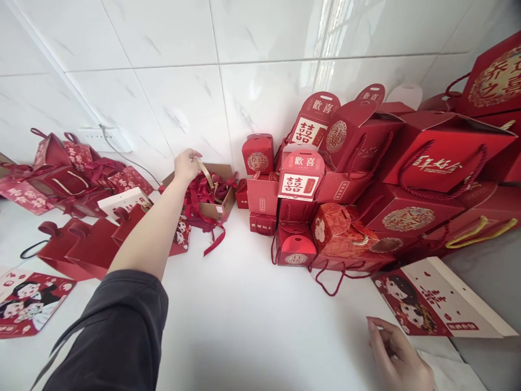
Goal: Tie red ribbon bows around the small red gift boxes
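My left hand [186,163] reaches far forward over a brown cardboard box [222,209] full of dark red ribbons [199,195]. Its fingers are pinched on a pale gold ribbon [207,175] that hangs from them into the box. My right hand [401,355] rests low at the right on the white surface, fingers loosely curled and apart, holding nothing. A flat red-and-white printed bag [442,298] with cartoon figures lies just beyond it.
A heap of red gift boxes and rope-handled bags [366,179] is stacked against the tiled wall at the right. More flattened red bags [77,184] lie at the left. A printed cartoon sheet [28,301] lies at the near left. A wall socket with cable [108,138] sits behind.
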### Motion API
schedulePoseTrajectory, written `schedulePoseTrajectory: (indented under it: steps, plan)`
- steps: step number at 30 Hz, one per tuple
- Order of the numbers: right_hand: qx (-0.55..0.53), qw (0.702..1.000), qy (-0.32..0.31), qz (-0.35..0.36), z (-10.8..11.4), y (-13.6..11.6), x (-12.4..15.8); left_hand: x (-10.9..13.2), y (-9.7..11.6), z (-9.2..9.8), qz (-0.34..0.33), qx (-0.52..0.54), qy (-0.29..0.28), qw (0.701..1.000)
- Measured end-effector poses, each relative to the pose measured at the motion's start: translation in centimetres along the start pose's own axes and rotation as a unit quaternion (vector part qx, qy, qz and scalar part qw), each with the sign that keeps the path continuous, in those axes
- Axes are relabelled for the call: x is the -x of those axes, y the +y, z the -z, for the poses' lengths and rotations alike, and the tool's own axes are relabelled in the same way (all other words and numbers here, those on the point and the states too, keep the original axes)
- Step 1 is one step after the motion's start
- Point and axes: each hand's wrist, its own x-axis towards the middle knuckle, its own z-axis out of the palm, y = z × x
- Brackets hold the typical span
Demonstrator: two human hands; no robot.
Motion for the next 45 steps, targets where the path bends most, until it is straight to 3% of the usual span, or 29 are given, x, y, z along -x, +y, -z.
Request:
schedulePoseTrajectory:
  steps: [3,5,10,13,17,20,23,26,29,33,36,38,41,43,45]
  plan:
    - [-0.015,1.000,-0.016,0.012,-0.1,0.9,-0.2,0.3,0.7,0.3,-0.010,0.067,0.104,0.992]
    - [-0.023,0.999,-0.021,0.017,-0.1,1.4,-0.2,0.7,1.4,0.9,0.001,0.104,0.128,0.986]
    - [-0.063,0.997,-0.036,0.027,0.2,0.0,0.1,4.7,4.4,3.0,0.007,0.176,0.068,0.982]
    - [-0.141,0.980,-0.132,0.048,0.8,-3.3,-0.1,9.3,7.5,4.2,0.004,0.239,-0.001,0.971]
    - [-0.263,0.889,-0.361,0.102,1.7,-10.5,-1.5,16.3,11.9,5.1,-0.003,0.288,-0.089,0.953]
    - [-0.335,0.821,-0.438,0.151,1.7,-15.9,-2.2,20.9,14.3,5.1,-0.005,0.325,-0.109,0.939]
    - [-0.423,0.760,-0.468,0.156,0.9,-19.5,-2.2,24.0,15.2,4.5,0.000,0.368,-0.093,0.925]
    - [-0.493,0.726,-0.461,0.134,0.3,-21.2,-1.9,25.6,15.1,3.7,0.012,0.407,-0.066,0.911]
    - [-0.519,0.722,-0.441,0.119,0.1,-21.7,-2.1,26.2,14.7,2.9,0.023,0.431,-0.052,0.900]
    - [-0.543,0.730,-0.397,0.120,0.4,-21.9,-3.0,26.3,14.1,2.5,0.022,0.427,-0.046,0.903]
    - [-0.524,0.765,-0.340,0.154,0.9,-21.6,-3.4,26.3,13.7,3.1,0.004,0.397,-0.070,0.915]
    - [-0.481,0.807,-0.285,0.192,1.5,-21.2,-3.4,26.4,13.8,4.2,-0.056,0.344,-0.066,0.935]
    - [-0.391,0.857,-0.177,0.285,2.8,-20.8,-3.1,27.0,14.9,6.1,-0.225,0.188,-0.055,0.954]
    - [-0.337,0.862,-0.102,0.365,3.6,-20.8,-2.9,27.7,15.9,7.0,-0.328,0.095,-0.099,0.935]
    - [-0.305,0.844,-0.044,0.438,4.3,-21.0,-2.7,28.3,16.8,7.3,-0.383,0.054,-0.137,0.912]
